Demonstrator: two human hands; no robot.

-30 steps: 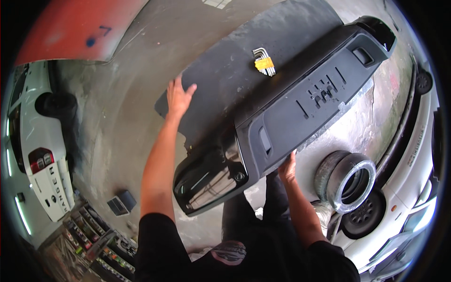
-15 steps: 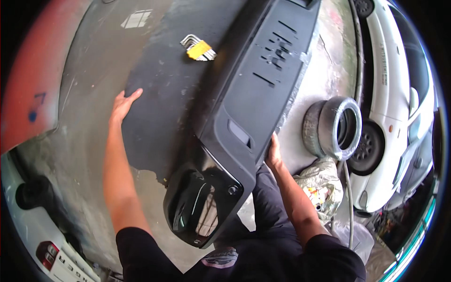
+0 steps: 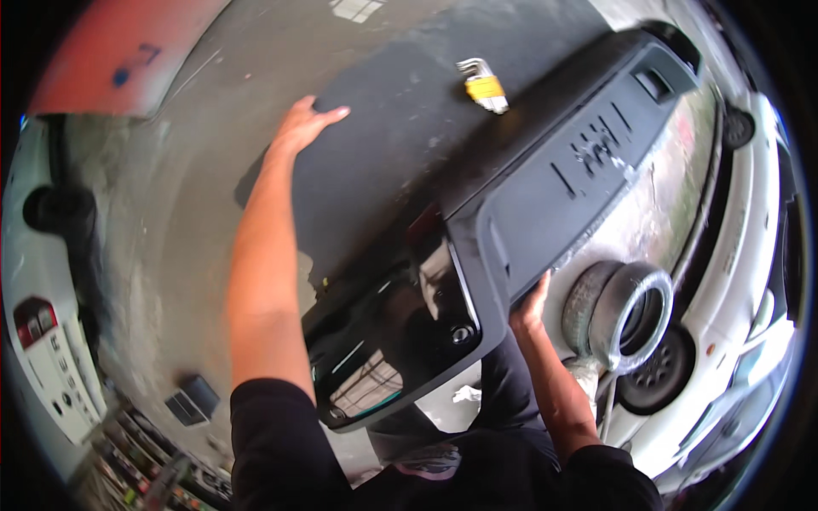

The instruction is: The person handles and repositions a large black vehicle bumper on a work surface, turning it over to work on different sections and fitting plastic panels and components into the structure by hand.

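A long black and dark grey plastic vehicle bumper (image 3: 537, 192) runs from in front of my body up toward the far right. Its near end has a glossy black corner (image 3: 400, 332). My right hand (image 3: 532, 307) holds the bumper's right lower edge, with some fingers hidden beneath it. Over the floor to the left, my left hand (image 3: 308, 126) is stretched out, thumb and fingers apart, holding nothing. A set of hex keys (image 3: 485, 87) in a yellow holder lies on the dark floor patch beyond the bumper.
Two tyres (image 3: 632, 317) stand right of my right arm, with a white car (image 3: 724, 281) behind them. A red panel (image 3: 119, 64) is at the far left. Below it are a white vehicle's rear (image 3: 55, 366) and a small dark box (image 3: 192, 400) on the floor.
The bumper has swung, its far end now pointing more to the right, and its glossy near corner has turned. My view has shifted too. My left hand stays spread; my right keeps its hold.
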